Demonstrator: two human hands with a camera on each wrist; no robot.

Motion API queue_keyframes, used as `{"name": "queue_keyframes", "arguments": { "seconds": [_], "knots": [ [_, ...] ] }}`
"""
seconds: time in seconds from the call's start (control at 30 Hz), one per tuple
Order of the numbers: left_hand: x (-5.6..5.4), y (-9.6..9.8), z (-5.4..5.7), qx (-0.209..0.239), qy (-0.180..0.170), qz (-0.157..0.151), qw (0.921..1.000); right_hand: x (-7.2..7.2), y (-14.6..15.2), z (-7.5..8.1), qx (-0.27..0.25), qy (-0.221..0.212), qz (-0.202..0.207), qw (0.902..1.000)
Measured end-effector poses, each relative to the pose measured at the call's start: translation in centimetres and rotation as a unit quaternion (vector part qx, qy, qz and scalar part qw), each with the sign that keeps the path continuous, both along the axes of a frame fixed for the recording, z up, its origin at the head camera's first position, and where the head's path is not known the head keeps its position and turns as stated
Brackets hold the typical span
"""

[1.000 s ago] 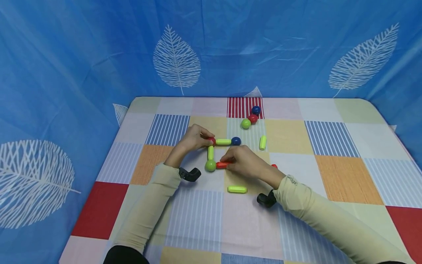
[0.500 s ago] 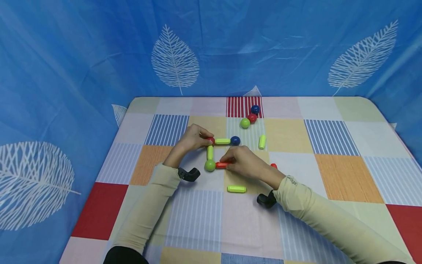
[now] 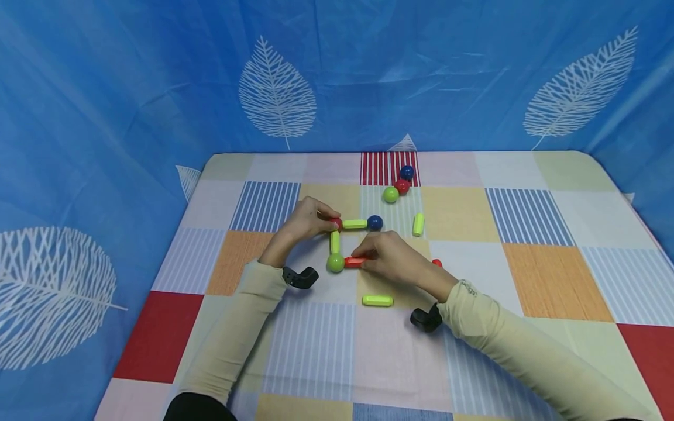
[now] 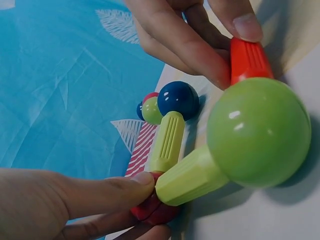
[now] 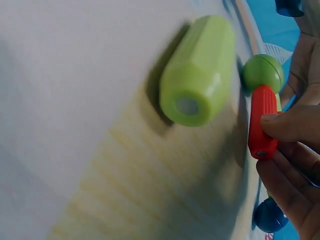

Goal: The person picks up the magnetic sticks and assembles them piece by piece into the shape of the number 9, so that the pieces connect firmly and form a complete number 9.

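My left hand (image 3: 309, 218) pinches a red ball (image 4: 159, 209) between thumb and fingers. Two yellow-green rods meet at that ball: one rod (image 3: 355, 224) leads right to a blue ball (image 3: 375, 223), the other rod (image 3: 334, 242) runs toward me to a green ball (image 3: 335, 263). From the green ball a red rod (image 5: 261, 122) extends rightward, its near end touching the ball. My right hand (image 3: 392, 257) pinches this red rod between thumb and fingers; its free end shows a small metal disc in the right wrist view.
A loose yellow-green rod (image 3: 377, 300) lies in front of the right hand, another rod (image 3: 418, 224) behind it. Farther back, a green ball (image 3: 390, 195), a red ball (image 3: 402, 186) and a blue ball (image 3: 406, 172) sit together. A red piece (image 3: 437, 263) peeks out beyond the right wrist.
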State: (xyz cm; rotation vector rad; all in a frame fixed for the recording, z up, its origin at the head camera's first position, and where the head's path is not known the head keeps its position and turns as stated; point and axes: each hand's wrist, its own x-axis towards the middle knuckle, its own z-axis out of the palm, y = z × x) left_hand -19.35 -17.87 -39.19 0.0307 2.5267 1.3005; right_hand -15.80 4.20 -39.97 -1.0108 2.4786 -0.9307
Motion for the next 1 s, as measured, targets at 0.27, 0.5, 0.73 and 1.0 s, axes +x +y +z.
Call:
{"name": "queue_keyframes", "arguments": {
  "seconds": [0.27,0.5,0.73,1.0],
  "knots": [
    [0.05,-0.09,-0.04,0.006,0.006,-0.003,1.0,-0.06,0.2,-0.1,-0.012,-0.006,0.006,0.9999],
    [0.0,-0.19,-0.11,0.006,0.007,-0.008,0.9999,-0.07,0.25,-0.24,-0.002,-0.01,0.001,0.9999],
    [-0.01,-0.27,-0.26,0.005,0.003,-0.01,0.9999,-0.11,0.29,-0.25,0.0,0.001,0.01,0.9999],
    [0.02,-0.27,-0.14,0.006,0.001,-0.008,0.9999,-0.15,0.33,-0.18,0.001,-0.002,0.012,0.9999]
  ]
}}
